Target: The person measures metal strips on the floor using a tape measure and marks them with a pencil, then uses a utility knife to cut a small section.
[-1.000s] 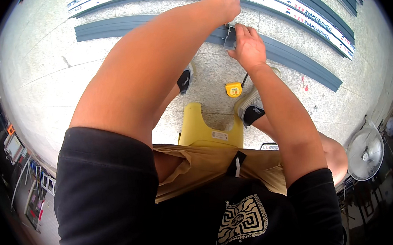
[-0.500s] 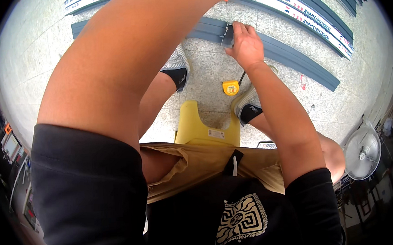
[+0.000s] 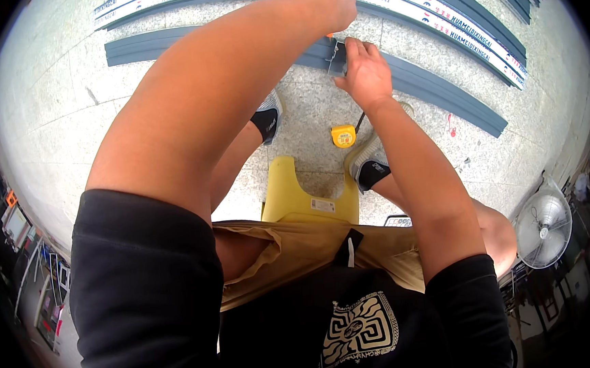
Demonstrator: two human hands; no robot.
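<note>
A long dark grey metal profile (image 3: 439, 95) lies across the floor in front of me. On it, at the middle, sits a short cut piece of grey metal profile (image 3: 336, 59). My right hand (image 3: 369, 75) grips this piece from its right side, fingers over the far edge and thumb at the near one. Above and slightly left of it, my left hand (image 3: 337, 4) is closed, with its fingers curled away from view. A bit of orange shows between the left hand and the short piece; what the left hand holds is hidden.
Farther off lie several more long profiles (image 3: 462, 25), some with white printed film. A yellow tape measure (image 3: 343, 136) rests on the floor by my right shoe. I sit over a yellow plastic stool (image 3: 282, 192). A round fan (image 3: 543, 228) stands at the right.
My left hand has come down and left, nearer the short piece. My right hand stays on that piece, and the view has shifted slightly.
</note>
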